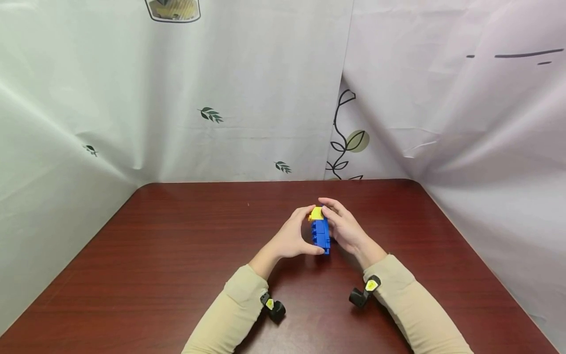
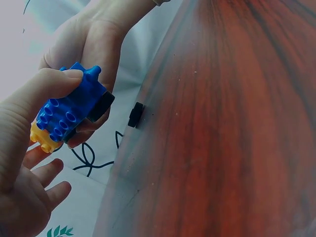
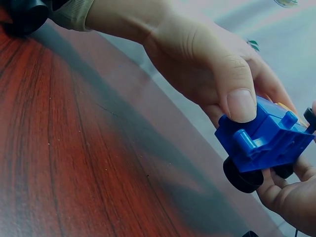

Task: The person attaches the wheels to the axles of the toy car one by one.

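Observation:
A toy car of building bricks, blue with a yellow brick at its far end, is held in both hands above the table. My left hand grips it from the left, its thumb on the near blue end and its fingers at the yellow end. From the right, my right hand pinches the car near the yellow brick. Studs on the blue body face the left wrist view. Black wheels show under the blue end in the right wrist view. The fingers hide part of the car.
A dark red wooden table lies under the hands, with pale printed curtains behind and beside it. In the left wrist view, a small black piece appears near the table edge, and dark cables show beyond.

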The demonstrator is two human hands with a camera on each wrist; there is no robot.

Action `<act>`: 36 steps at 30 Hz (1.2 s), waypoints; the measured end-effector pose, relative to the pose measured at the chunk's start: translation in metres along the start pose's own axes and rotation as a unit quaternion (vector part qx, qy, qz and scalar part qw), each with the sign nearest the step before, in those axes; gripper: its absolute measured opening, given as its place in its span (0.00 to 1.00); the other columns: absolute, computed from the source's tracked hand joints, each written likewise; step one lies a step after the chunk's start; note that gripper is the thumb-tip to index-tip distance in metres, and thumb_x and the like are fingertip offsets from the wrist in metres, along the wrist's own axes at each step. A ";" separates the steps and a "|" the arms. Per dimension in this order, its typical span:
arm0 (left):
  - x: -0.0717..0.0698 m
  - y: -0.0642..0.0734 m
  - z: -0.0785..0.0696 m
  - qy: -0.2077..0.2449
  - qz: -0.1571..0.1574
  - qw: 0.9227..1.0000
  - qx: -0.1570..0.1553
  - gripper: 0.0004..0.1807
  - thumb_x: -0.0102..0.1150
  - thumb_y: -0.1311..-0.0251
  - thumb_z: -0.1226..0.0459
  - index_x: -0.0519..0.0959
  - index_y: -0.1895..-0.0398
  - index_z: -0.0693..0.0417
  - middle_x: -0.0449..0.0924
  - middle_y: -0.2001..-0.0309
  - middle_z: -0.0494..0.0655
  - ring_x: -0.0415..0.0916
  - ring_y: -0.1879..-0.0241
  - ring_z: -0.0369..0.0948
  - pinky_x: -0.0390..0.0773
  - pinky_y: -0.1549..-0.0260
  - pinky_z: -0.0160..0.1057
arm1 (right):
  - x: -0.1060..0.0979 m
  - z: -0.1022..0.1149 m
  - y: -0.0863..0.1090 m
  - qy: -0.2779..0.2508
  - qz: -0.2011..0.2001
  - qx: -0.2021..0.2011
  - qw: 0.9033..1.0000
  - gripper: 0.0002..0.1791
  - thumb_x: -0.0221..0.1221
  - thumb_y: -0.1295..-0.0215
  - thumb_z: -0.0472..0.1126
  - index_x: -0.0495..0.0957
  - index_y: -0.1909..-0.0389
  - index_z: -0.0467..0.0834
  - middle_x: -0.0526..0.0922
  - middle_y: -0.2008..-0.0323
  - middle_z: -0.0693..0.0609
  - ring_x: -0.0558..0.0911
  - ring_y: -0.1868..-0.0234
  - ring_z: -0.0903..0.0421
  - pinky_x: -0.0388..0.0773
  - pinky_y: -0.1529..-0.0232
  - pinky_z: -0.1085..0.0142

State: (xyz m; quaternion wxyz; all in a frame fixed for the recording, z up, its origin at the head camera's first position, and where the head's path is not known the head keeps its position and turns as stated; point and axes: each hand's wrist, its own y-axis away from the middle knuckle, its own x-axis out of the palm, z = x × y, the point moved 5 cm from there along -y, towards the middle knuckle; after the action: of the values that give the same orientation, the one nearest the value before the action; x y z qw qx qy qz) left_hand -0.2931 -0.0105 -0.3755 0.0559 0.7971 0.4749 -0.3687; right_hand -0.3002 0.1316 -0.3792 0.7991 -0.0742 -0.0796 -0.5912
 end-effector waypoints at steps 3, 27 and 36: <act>0.000 0.000 0.001 0.000 -0.001 1.000 0.001 0.58 0.77 0.63 0.53 0.53 0.28 0.52 0.59 0.33 0.48 0.62 0.36 0.43 0.67 0.37 0.47 | 0.000 0.000 -0.001 -0.004 -0.004 -0.005 1.000 0.21 0.48 0.28 0.48 0.61 0.39 0.47 0.70 0.52 0.54 0.79 0.57 0.60 0.77 0.57 0.65; 0.000 0.001 0.012 0.040 -0.002 0.997 -0.061 0.54 0.74 0.61 0.48 0.55 0.30 0.50 0.60 0.35 0.48 0.65 0.41 0.44 0.71 0.43 0.48 | -0.016 -0.004 -0.005 0.126 -0.035 0.028 0.991 0.37 0.49 0.32 0.58 0.52 0.29 0.43 0.65 0.36 0.39 0.76 0.42 0.47 0.71 0.39 0.52; -0.004 0.002 0.027 0.089 -0.003 0.992 -0.095 0.53 0.74 0.60 0.48 0.56 0.32 0.51 0.64 0.37 0.50 0.67 0.40 0.47 0.70 0.40 0.49 | -0.031 -0.004 -0.007 0.215 -0.073 0.012 0.974 0.29 0.55 0.35 0.57 0.69 0.42 0.39 0.77 0.44 0.40 0.78 0.43 0.46 0.74 0.42 0.54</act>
State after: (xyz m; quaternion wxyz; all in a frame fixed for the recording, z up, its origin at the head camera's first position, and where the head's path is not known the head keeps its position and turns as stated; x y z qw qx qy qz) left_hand -0.3069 -0.0257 -0.3929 0.0875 0.8163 0.5134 -0.2499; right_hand -0.3151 0.1572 -0.3900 0.7531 0.0698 0.0816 -0.6491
